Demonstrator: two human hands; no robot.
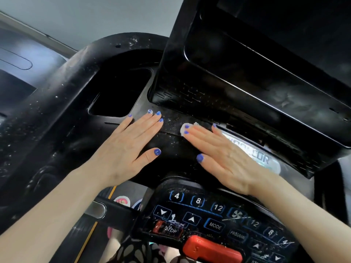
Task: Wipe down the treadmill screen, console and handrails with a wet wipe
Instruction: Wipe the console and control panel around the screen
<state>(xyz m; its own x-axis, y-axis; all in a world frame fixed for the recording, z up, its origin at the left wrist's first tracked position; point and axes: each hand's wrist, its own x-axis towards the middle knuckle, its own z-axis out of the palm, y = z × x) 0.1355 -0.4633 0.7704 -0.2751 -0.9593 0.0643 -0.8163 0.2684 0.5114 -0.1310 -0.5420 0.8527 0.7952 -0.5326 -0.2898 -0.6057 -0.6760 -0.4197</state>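
I see my left hand [127,147] lying flat on the dusty black plastic treadmill console [76,114], fingers straight and close together, thumb out to the side, its fingertips just below the deep dark cup-holder recess [119,92] in the console's left part. It holds nothing. My right hand [220,158] is flat too, fingers straight and pressed down on a small white wet wipe [183,129]; only the wipe's rounded edge shows past the fingertips, the rest is hidden under the hand. The wipe sits on the speckled ledge of the console, just in front of the lower edge of the tilted black treadmill screen housing [247,82], which fills the upper right. The two hands are near each other but apart, with a strip of dusty console between them. To the right of my right hand a pale logo strip [266,158] shows under the housing, its lettering blurred. Below my wrists is the dark button panel [214,215] with blue-outlined keys marked 4, 8, 12, MODE and PROGRAM, a red STOP button [167,228] and a red safety key clip [210,249] at the bottom edge
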